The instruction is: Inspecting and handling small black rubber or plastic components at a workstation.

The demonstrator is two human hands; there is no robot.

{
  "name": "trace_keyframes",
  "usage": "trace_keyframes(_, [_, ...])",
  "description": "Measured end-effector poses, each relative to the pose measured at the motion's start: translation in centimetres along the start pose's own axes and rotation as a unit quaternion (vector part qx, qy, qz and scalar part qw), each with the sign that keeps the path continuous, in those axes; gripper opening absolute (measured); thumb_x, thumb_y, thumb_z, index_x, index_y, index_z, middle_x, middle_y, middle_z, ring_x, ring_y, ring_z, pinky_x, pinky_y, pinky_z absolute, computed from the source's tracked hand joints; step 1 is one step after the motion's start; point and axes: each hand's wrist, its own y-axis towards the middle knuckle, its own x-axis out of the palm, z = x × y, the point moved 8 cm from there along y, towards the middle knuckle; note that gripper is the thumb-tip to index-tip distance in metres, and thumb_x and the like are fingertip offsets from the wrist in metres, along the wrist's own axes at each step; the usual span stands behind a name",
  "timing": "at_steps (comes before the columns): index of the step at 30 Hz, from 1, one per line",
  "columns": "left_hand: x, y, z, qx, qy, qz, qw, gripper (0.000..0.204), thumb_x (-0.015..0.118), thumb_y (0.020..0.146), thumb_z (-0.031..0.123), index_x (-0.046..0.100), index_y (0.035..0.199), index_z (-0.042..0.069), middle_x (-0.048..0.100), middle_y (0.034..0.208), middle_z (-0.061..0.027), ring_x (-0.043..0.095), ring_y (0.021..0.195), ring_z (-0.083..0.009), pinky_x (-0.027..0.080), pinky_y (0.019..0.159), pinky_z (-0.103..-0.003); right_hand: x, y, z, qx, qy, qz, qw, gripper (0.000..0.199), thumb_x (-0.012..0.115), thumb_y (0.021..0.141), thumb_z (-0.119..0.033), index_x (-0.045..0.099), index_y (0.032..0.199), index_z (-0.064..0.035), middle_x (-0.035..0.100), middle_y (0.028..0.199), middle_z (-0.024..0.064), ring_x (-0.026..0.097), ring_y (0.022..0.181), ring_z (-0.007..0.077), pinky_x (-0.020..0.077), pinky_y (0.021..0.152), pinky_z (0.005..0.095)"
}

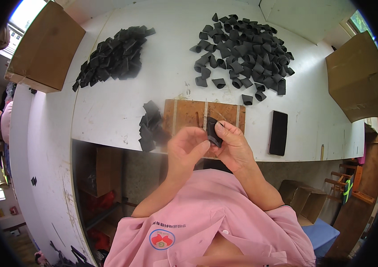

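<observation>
Between both hands, above the table's near edge, is a small black sleeve-like piece [214, 132] of soft-looking sheet material. My right hand [235, 147] pinches it, thumb on its upper part. The thumb and fingers of my left hand [182, 146] close in on its lower left side. Beneath the hands lies a brown wooden board [187, 111] with pale strips across it. A small heap of flat black pieces [150, 123] sits just left of the board. Farther back are a larger heap of flat black pieces [120, 55] and, to the right, a spread of open black tube-shaped pieces [253, 58].
A dark phone [278, 132] lies on the white table [171, 58] to the right. Cardboard boxes stand at the far left [49, 46] and far right [358, 78]. Below the tabletop are an open carton [302, 200] and a shelf space. Another person [6, 120] is at the left rim.
</observation>
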Motion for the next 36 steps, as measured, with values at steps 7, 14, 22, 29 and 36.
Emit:
trace_keyframes(7, [-0.1, 0.0, 0.1, 0.010, 0.052, 0.040, 0.998, 0.009, 0.053, 0.079, -0.003, 0.053, 0.088, -0.003, 0.059, 0.080, -0.0065, 0.057, 0.072, -0.0107, 0.048, 0.066, -0.023, -0.1, 0.2, 0.0, -0.012, -0.019, 0.030, 0.999, 0.014, 0.055, 0.084, -0.019, 0.055, 0.086, -0.0049, 0.055, 0.074, 0.0004, 0.049, 0.064, 0.0070, 0.0400, 0.053, 0.0214])
trace_keyframes(14, [-2.3, -0.1, 0.4, 0.052, 0.180, 0.121, 0.975, 0.009, 0.057, 0.077, -0.001, 0.055, 0.085, -0.002, 0.059, 0.074, -0.0036, 0.054, 0.065, -0.0074, 0.043, 0.058, -0.020, 3.3, -3.8, -5.8, -0.438, -0.599, 0.153, 0.653, 0.029, 0.065, 0.074, -0.019, 0.054, 0.095, -0.0011, 0.052, 0.083, 0.0072, 0.050, 0.065, 0.0143, 0.0422, 0.051, 0.0252])
trace_keyframes(22, [-0.1, -1.3, 3.4, 0.292, 0.464, 0.150, 0.823, 0.009, 0.056, 0.078, -0.003, 0.053, 0.087, -0.003, 0.057, 0.067, -0.0044, 0.050, 0.053, -0.0048, 0.041, 0.047, -0.017, 6.7, -3.5, -3.6, -0.522, -0.665, 0.034, 0.533, 0.012, 0.060, 0.069, -0.002, 0.057, 0.081, -0.0006, 0.051, 0.075, 0.0081, 0.050, 0.053, 0.0200, 0.0442, 0.048, 0.0288])
trace_keyframes(29, [-1.1, 0.7, 1.2, -0.050, -0.187, 0.045, 0.980, 0.010, 0.053, 0.075, -0.006, 0.050, 0.083, -0.001, 0.053, 0.064, -0.0055, 0.030, 0.035, -0.0038, 0.025, 0.035, -0.016, 3.8, -1.0, -4.4, -0.331, -0.524, 0.035, 0.784, 0.012, 0.060, 0.072, -0.004, 0.056, 0.081, 0.0025, 0.050, 0.067, 0.0037, 0.046, 0.056, 0.0101, 0.0372, 0.045, 0.0216])
trace_keyframes(36, [-0.3, -1.1, 5.2, 0.244, 0.309, 0.150, 0.907, 0.014, 0.048, 0.074, -0.010, 0.051, 0.086, -0.004, 0.054, 0.069, -0.0046, 0.041, 0.040, -0.0034, 0.032, 0.037, -0.017, 4.3, 0.0, 1.1, 0.062, 0.021, -0.175, 0.982, 0.015, 0.057, 0.080, -0.020, 0.054, 0.077, -0.0050, 0.045, 0.066, -0.0054, 0.036, 0.058, 0.0025, 0.0285, 0.050, 0.0169])
